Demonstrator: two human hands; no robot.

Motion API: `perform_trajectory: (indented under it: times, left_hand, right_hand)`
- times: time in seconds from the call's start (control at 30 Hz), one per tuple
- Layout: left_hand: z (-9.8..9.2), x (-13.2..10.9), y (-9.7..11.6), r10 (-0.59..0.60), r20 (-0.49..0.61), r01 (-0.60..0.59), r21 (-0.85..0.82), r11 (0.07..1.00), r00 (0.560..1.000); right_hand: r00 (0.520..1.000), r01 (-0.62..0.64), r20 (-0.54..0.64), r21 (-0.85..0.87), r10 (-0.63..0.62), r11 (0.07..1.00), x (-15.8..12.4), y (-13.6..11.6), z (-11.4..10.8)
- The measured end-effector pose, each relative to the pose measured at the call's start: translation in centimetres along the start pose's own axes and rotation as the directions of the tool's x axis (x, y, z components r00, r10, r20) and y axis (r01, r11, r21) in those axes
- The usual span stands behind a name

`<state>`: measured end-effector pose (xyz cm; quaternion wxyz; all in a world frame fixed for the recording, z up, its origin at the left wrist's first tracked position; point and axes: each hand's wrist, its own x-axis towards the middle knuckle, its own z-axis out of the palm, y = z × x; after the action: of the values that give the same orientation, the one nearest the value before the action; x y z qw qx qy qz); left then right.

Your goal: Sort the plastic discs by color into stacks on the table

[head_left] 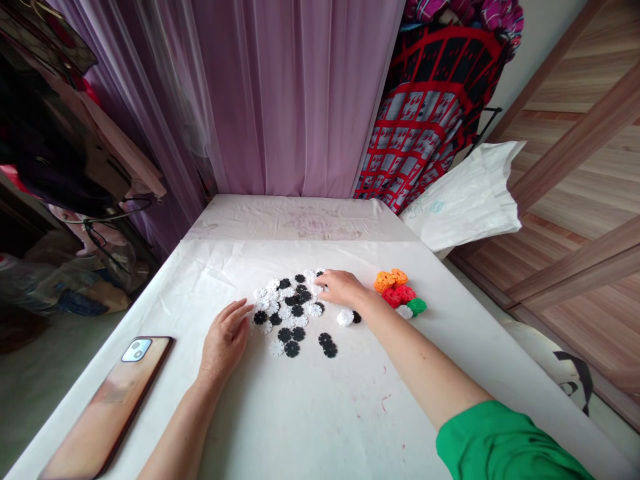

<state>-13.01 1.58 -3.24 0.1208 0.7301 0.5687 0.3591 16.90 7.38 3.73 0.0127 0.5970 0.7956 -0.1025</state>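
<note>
A loose pile of black and white notched discs (297, 311) lies in the middle of the white-covered table. My left hand (229, 337) rests at the pile's left edge, fingers stretched towards it and holding nothing. At the upper right edge of the pile is my right hand (341, 288), its fingertips down among the discs; whether it pinches one is too small to tell. Just below its wrist sit a white cluster (345, 317) and a black disc (357, 317). Two black discs (327, 345) lie apart, nearer the front.
Orange (391, 279), red (399, 296) and green (417, 306) disc clusters lie right of my right wrist. A phone (107, 407) lies at the left. A white bag (465, 200) stands beyond the table's right edge. Purple curtains (300, 100) hang behind.
</note>
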Motion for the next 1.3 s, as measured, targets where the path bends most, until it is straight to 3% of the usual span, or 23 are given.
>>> perform_trajectory:
  times: [0.13, 0.33, 0.53, 0.77, 1.1, 1.2, 1.3]
  left_hand:
    - [-0.1, 0.0, 0.2, -0.014, -0.006, 0.014, -0.019, 1.000, 1.000]
    - [0.0, 0.0, 0.3, -0.033, 0.026, 0.034, -0.008, 0.999, 0.999]
    - [0.0, 0.1, 0.2, -0.056, 0.040, 0.056, -0.006, 0.998, 0.998]
    - [0.0, 0.1, 0.2, -0.056, 0.054, 0.056, -0.001, 0.998, 0.997]
    - [-0.2, 0.2, 0.4, -0.059, 0.058, 0.057, 0.023, 0.998, 0.997]
    - [-0.2, 0.2, 0.4, -0.056, 0.061, 0.054, 0.025, 0.998, 0.997]
    - [-0.2, 0.2, 0.4, -0.045, 0.063, 0.044, 0.030, 0.999, 0.997]
  right_hand:
    - [0.999, -0.031, 0.016, 0.007, 0.030, 1.000, 0.3, -0.8, 0.3]
    - [0.993, -0.113, -0.008, 0.211, 0.117, 0.971, 0.1, 0.6, 1.2]
    - [0.982, -0.146, -0.059, 0.361, 0.179, 0.921, -2.9, 2.0, -0.1]
    - [0.986, -0.161, 0.015, 0.296, 0.164, 0.941, -7.9, 2.0, -1.4]
    - [0.989, -0.109, -0.064, 0.281, 0.132, 0.953, -8.6, 2.4, -0.1]
    - [0.965, -0.208, -0.082, 0.340, 0.249, 0.917, -9.8, 2.4, 0.9]
    - [0.901, -0.354, -0.068, 0.455, 0.429, 0.817, -11.3, 2.0, 3.2]
